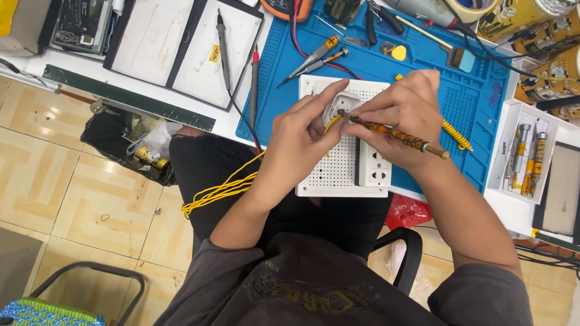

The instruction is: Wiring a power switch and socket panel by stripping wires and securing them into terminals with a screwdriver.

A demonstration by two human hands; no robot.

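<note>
Far left, floor: black plastic bag (124, 142) of waste, a small yellow-and-black cylindrical package among it, beside the table edge.

Left, table (72, 63): white-topped; two pale rectangular panels in black frames (181, 42), the right one bearing a small yellow sticker; black and red-tipped meter probes (238, 66) lying across them.

Centre-left: bundle of thin yellow wire (220, 190) hanging over the person's lap, running up to the work.

Centre: left hand (299, 136), grip closed around a small round white plastic socket fitting (341, 104), held just above a white perforated board (338, 163) with a white outlet strip at its right edge. The board rests on a blue silicone work mat (423, 57).

Centre-right: right hand (405, 115), grip closed on a screwdriver with mottled orange-amber handle (396, 136), tip set into the fitting.

Step in hand, by judgement: working a terminal screw where the yellow wire enters. Next move likely calls for steady turning with the fitting held firm and the wire kept seated.

Right: white open box (522, 160) holding yellow-and-silver cylindrical pieces; yellow-and-black printed packages (547, 42) at the upper corner; red plastic scrap (408, 211) below the table edge.
</note>
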